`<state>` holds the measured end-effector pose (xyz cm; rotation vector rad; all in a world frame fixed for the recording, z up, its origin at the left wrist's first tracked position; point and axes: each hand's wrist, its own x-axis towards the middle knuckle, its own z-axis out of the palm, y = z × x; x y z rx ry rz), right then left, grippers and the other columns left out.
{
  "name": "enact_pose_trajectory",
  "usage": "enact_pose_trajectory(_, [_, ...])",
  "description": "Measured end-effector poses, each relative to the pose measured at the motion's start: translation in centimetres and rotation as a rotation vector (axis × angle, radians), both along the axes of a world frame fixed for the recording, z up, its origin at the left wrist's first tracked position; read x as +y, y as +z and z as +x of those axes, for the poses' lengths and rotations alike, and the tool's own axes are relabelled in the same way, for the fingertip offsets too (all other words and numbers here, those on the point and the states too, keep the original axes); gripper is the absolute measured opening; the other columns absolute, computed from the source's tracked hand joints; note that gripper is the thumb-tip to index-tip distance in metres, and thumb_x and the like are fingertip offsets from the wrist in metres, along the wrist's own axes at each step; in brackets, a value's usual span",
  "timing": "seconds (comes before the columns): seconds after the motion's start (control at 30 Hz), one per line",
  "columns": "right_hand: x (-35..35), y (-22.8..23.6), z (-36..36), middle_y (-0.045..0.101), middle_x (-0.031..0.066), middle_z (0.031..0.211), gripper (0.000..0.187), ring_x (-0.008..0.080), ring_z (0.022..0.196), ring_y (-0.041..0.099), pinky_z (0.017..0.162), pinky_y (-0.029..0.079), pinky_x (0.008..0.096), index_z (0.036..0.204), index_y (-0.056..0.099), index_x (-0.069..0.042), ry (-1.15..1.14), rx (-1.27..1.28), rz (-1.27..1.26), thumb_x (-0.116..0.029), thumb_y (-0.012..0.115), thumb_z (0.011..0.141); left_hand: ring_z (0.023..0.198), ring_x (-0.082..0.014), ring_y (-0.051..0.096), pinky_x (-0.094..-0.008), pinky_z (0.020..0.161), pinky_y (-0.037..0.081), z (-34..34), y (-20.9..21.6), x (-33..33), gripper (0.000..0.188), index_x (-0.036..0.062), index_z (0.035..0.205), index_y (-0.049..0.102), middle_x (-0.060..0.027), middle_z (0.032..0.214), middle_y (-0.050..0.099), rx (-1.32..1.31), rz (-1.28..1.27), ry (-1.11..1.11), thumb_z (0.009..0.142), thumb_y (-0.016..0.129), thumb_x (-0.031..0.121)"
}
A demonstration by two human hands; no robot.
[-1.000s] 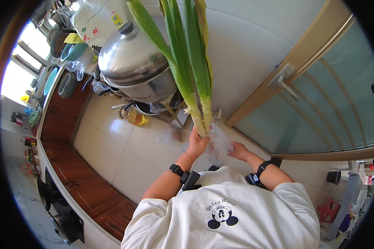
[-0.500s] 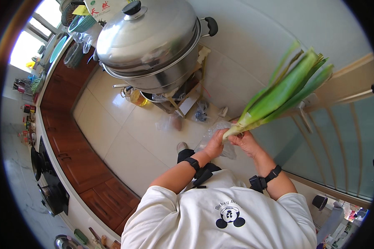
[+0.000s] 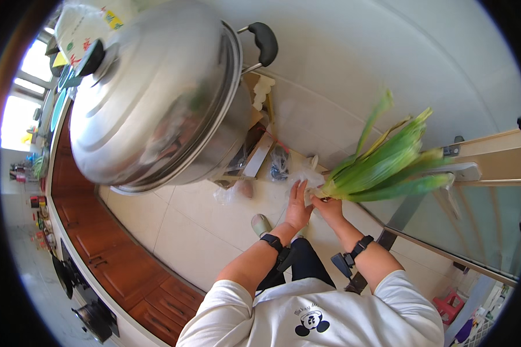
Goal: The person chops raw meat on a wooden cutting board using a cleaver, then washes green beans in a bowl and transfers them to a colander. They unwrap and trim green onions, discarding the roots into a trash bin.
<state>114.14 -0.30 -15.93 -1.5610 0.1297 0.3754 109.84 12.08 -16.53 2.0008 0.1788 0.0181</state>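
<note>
A bunch of long green leeks (image 3: 388, 168) lies sideways, its leaves pointing right toward a glass door. My right hand (image 3: 329, 207) grips the pale root end of the bunch. My left hand (image 3: 298, 207) is next to it, fingers spread upward, touching the same root end and a thin clear plastic bag (image 3: 298, 176) just above. Both wrists wear black bands.
A big steel pot with a domed lid (image 3: 156, 98) and black handle fills the upper left. Under it on the tile floor (image 3: 197, 220) lie bags and small boxes. Wooden cabinets (image 3: 116, 260) run along the left. A framed glass door (image 3: 480, 191) stands at right.
The leeks have swung down from upright to lying sideways toward the right. My view has moved closer to the pot. Both hands stay at the root end.
</note>
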Motion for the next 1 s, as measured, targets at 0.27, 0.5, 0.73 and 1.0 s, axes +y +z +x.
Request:
enact_pose_trajectory(0.27, [3.2, -15.3, 8.3, 0.062, 0.001, 0.085, 0.022, 0.01, 0.077, 0.059, 0.067, 0.048, 0.0265, 0.099, 0.061, -0.003, 0.05, -0.277, -0.198, -0.006, 0.073, 0.08, 0.131, -0.0445, 0.04, -0.0443, 0.108, 0.037, -1.3, -5.3, 4.0, 0.07, 0.0039, 0.142, 0.038, -0.0252, 0.142, 0.041, 0.083, -0.105, -0.013, 0.08, 0.069, 0.003])
enact_pose_trajectory(0.5, [7.2, -29.6, 13.2, 0.066, 0.0059, 0.092, 0.032, 0.0156, 0.081, 0.063, 0.069, 0.05, 0.0306, 0.103, 0.061, -0.003, -0.063, -0.182, -0.171, -0.014, 0.076, 0.077, 0.128, -0.024, 0.049, -0.0359, 0.1, 0.047, -5.9, -9.1, 9.6, 0.05, 0.0062, 0.133, 0.049, -0.0089, 0.135, 0.051, 0.258, -0.388, 0.107, 0.087, 0.064, -0.003])
enact_pose_trajectory(0.73, [9.9, -36.2, 16.4, 0.066, 0.0185, 0.104, 0.045, 0.0384, 0.098, 0.063, 0.083, 0.051, 0.0438, 0.106, 0.063, -0.005, -0.104, -0.236, -0.443, -0.025, 0.078, 0.07, 0.124, -0.022, 0.053, -0.0355, 0.099, 0.047, -16.3, -11.3, 11.2, 0.044, 0.0019, 0.131, 0.048, -0.0105, 0.13, 0.054, 0.472, -0.474, 0.336, 0.089, 0.062, -0.007])
enact_pose_trajectory(1.0, [11.8, -38.8, 21.4, 0.066, 0.0158, 0.115, 0.053, 0.0344, 0.102, 0.064, 0.081, 0.051, 0.0432, 0.112, 0.067, -0.014, 0.083, 0.031, -0.472, -0.036, 0.083, 0.067, 0.127, -0.0207, 0.049, -0.0331, 0.101, 0.045, -19.9, -13.1, 10.9, 0.048, 0.0021, 0.14, 0.041, -0.0121, 0.138, 0.049, 0.634, -0.574, 0.386, 0.094, 0.051, -0.006])
